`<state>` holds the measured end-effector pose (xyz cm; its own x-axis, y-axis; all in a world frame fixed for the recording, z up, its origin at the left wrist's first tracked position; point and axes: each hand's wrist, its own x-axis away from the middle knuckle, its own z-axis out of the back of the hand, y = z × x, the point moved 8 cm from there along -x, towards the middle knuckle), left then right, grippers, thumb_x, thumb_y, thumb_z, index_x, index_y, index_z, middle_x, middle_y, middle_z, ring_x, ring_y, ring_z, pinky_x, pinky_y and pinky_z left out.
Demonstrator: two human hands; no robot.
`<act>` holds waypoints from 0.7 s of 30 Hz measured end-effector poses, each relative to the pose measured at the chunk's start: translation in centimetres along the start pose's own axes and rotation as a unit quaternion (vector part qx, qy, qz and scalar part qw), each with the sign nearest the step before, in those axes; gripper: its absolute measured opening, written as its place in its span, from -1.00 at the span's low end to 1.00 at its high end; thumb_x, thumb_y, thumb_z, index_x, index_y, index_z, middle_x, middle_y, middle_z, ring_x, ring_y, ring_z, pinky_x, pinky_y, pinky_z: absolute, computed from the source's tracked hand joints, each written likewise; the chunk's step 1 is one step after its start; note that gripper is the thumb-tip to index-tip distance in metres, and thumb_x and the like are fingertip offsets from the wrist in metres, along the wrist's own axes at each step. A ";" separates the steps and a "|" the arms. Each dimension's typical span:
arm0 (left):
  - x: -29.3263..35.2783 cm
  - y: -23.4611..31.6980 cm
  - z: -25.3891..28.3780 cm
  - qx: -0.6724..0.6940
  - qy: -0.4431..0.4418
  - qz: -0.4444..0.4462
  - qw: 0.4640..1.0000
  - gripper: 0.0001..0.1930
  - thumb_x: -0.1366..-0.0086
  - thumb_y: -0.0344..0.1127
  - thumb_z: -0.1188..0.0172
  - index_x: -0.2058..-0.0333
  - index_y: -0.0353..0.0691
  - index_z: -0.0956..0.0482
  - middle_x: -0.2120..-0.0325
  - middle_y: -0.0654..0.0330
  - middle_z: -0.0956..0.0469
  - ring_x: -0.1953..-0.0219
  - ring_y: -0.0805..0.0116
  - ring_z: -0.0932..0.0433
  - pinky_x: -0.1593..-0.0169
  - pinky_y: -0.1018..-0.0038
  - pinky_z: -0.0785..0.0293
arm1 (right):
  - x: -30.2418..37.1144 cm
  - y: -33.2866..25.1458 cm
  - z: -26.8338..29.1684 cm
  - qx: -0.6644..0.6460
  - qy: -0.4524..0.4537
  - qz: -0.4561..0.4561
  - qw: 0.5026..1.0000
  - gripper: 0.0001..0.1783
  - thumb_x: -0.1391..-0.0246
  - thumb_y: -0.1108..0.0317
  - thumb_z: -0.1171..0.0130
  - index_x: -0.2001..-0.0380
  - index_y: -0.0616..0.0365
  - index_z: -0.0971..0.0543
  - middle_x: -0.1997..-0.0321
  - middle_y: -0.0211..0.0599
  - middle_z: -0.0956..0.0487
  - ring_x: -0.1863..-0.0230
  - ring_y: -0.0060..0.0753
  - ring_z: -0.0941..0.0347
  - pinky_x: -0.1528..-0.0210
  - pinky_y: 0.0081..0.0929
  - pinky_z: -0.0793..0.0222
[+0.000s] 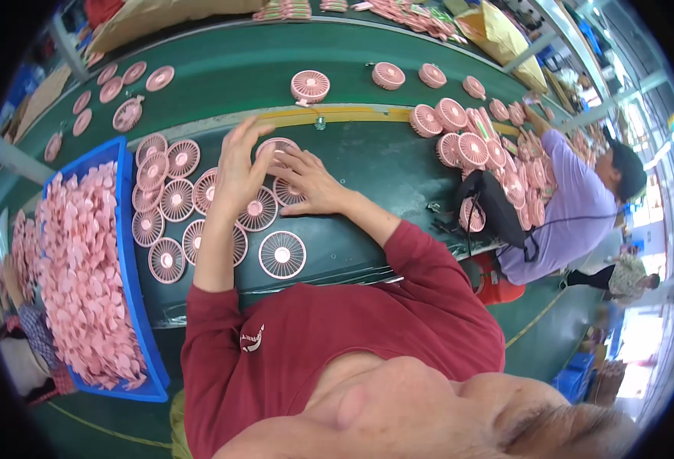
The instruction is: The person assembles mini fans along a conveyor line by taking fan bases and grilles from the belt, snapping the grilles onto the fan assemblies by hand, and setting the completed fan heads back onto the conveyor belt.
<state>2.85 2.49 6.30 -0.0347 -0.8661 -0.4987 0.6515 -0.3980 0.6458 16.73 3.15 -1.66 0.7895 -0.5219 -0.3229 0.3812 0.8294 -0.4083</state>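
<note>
Several pink round fan grilles [282, 255] with thin spokes lie on the dark green worktop. My left hand [241, 168] is raised over them, fingers stretched upward and thumb apart. Beside it, my right hand [311, 183] is spread flat, palm down. A grille [278, 144] sits between my hands, partly covered by my right fingers; whether I grip it, I cannot tell. Under the right hand, another grille [285, 191] shows only in part. My left forearm hides some of the grilles.
To the left stands a blue bin [139, 306] heaped with pink fan blades [84, 260]. Beyond the worktop, a green conveyor belt [230, 76] carries pink fan parts. At right are piled pink fan housings [473, 149], a black bag [494, 206] and a co-worker in a lilac top [574, 199].
</note>
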 end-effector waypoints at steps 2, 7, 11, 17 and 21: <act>1.8 1.4 -0.4 -0.018 -0.028 -0.044 0.998 -0.65 -0.29 -0.27 -0.17 -0.04 -0.20 -0.51 -0.18 -0.03 -0.38 -0.24 -0.03 -0.31 -0.29 0.18 -0.21 | -1.3 0.5 1.2 -0.036 0.045 0.037 0.998 -0.18 0.14 -0.05 -0.38 -0.20 -0.01 -0.40 -0.29 0.00 -0.34 -0.34 0.06 -0.19 -0.30 0.08 -0.12; 8.3 4.8 -1.2 -0.045 -0.148 -0.078 0.985 -0.62 -0.15 -0.39 -0.27 0.02 -0.20 -0.53 -0.16 -0.01 -0.35 -0.26 -0.12 -0.24 -0.29 0.09 -0.22 | -2.0 7.6 8.3 -0.015 0.239 -0.090 0.967 -0.72 0.01 0.21 -0.27 0.26 0.13 -0.65 0.17 -0.10 -0.64 0.11 -0.03 -0.56 0.02 -0.17 -0.46; 15.0 5.2 -2.5 -0.052 -0.157 -0.094 0.982 -0.62 -0.14 -0.25 -0.30 0.04 -0.15 -0.56 -0.19 0.01 -0.32 -0.33 -0.13 -0.14 -0.31 0.00 -0.10 | -3.5 13.7 9.4 0.083 0.219 -0.250 0.940 -0.75 -0.08 0.22 -0.14 0.31 0.12 -0.67 0.19 -0.14 -0.65 0.13 -0.07 -0.56 0.07 -0.11 -0.48; 16.6 5.6 -6.5 -0.081 -0.203 -0.090 0.972 -0.45 -0.09 -0.22 -0.36 -0.10 -0.03 -0.48 -0.25 0.07 -0.26 -0.36 -0.09 -0.09 -0.33 -0.03 0.00 | -9.6 19.3 4.0 -0.020 0.159 -0.155 0.975 -0.59 -0.05 0.23 -0.14 0.02 0.09 -0.59 0.04 -0.05 -0.61 -0.04 0.00 -0.52 -0.08 -0.15 -0.44; 15.5 5.7 -6.1 -0.105 -0.178 -0.082 0.975 -0.45 -0.09 -0.23 -0.35 -0.10 -0.04 -0.48 -0.24 0.05 -0.28 -0.34 -0.10 -0.12 -0.32 0.03 -0.07 | -10.0 19.5 3.5 -0.073 0.277 -0.167 0.944 -0.59 -0.02 0.41 -0.12 0.01 0.20 -0.56 -0.02 -0.03 -0.59 0.10 -0.10 -0.59 0.01 -0.28 -0.48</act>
<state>10.68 -11.33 -1.28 -0.3891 -0.8606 -0.3286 0.7542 -0.5024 0.4228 17.96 25.23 -3.44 0.2495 -0.8072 -0.5349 0.4628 0.5846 -0.6664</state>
